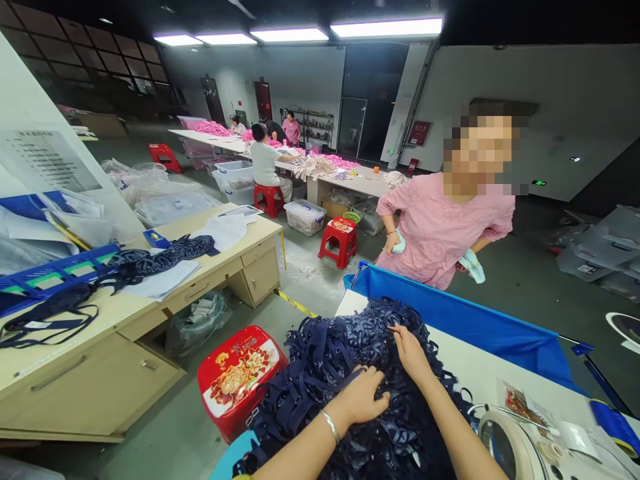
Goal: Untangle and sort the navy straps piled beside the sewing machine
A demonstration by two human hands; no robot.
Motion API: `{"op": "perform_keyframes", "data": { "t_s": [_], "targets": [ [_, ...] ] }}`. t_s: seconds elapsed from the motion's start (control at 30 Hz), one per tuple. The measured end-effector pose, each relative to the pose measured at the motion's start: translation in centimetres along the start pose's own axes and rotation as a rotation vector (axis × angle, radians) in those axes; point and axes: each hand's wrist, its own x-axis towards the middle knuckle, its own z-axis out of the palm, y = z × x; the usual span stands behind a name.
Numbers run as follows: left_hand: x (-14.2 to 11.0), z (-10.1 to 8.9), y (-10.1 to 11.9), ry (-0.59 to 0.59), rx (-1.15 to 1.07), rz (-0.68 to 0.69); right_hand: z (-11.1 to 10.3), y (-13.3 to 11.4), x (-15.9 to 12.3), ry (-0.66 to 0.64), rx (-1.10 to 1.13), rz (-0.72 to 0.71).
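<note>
A big heap of dark navy straps (pixel 345 373) lies on the white table (pixel 480 373) in front of me. My left hand (pixel 363 395), a silver bangle on its wrist, rests on top of the heap with the fingers curled into the straps. My right hand (pixel 409 351) reaches further in, its fingers pinching straps near the top of the pile. Which strap each hand grips is not clear.
A person in pink (pixel 445 227) stands behind the table's blue cloth edge (pixel 465 320). A red stool (pixel 237 377) sits at my left. A wooden desk (pixel 150 313) holds more navy straps and papers. Red stools, bins and seated workers fill the far tables (pixel 345 177).
</note>
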Motion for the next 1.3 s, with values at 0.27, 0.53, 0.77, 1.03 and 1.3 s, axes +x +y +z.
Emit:
{"op": "perform_keyframes", "data": {
  "t_s": [0.27,0.53,0.77,1.03,1.3],
  "targets": [
    [1.3,0.2,-0.6,-0.017,-0.017,0.064,0.8,1.8,-3.1,-0.177,0.002,0.095],
    [0.6,1.4,-0.6,-0.011,-0.033,-0.075,0.3,2.5,-3.0,-0.104,-0.066,0.121],
    [0.7,0.8,-0.3,-0.023,-0.021,-0.02,-0.1,-0.7,-1.0,-0.028,0.051,-0.001],
    [0.5,0.7,-0.2,-0.019,0.008,-0.012,0.3,-1.3,4.2,-0.007,-0.047,-0.109],
    [0.0,1.3,-0.1,0.041,-0.008,-0.031,1.1,0.7,1.4,-0.1,-0.12,-0.046]
  ]
}}
